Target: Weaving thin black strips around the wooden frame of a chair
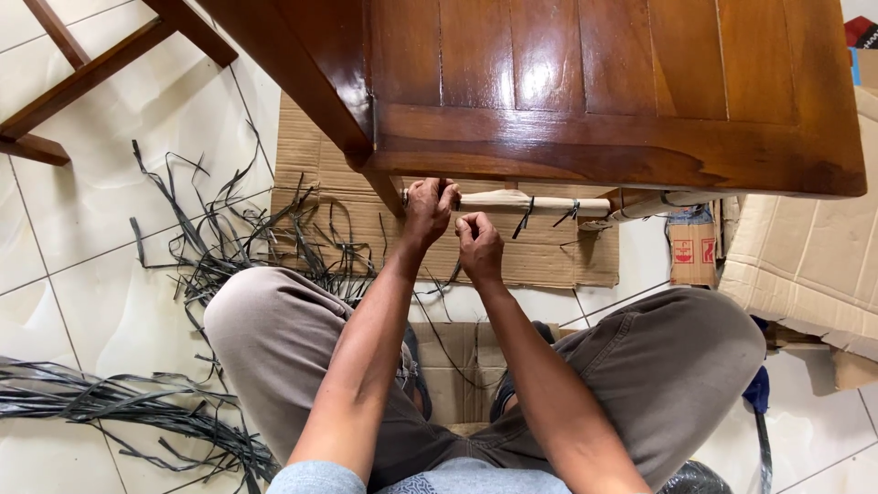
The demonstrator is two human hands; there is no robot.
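- The left hand is clenched around the left end of a pale wooden rail that runs left to right just beneath the near edge of a glossy brown wooden furniture piece
- The right hand sits just near of the rail and close to the left hand, its fingers pinched together; a thin dark strand seems to be nipped between them, though it is too fine to tell for sure
- The rail is wrapped in light material, and two short dark strip ties hang from it to the right of the hands
- A second pale rail slants off at the right, under the same edge of the furniture
- Flattened cardboard lies on the floor beneath the rail, and more of it shows between the person's crossed legs
- Loose dark weaving strips are scattered over the white floor tiles to the left, with a thicker bundle of strips at the near left
- A cardboard box stands at the right, with a small printed carton just left of it
- A dark wooden frame crosses the far left corner
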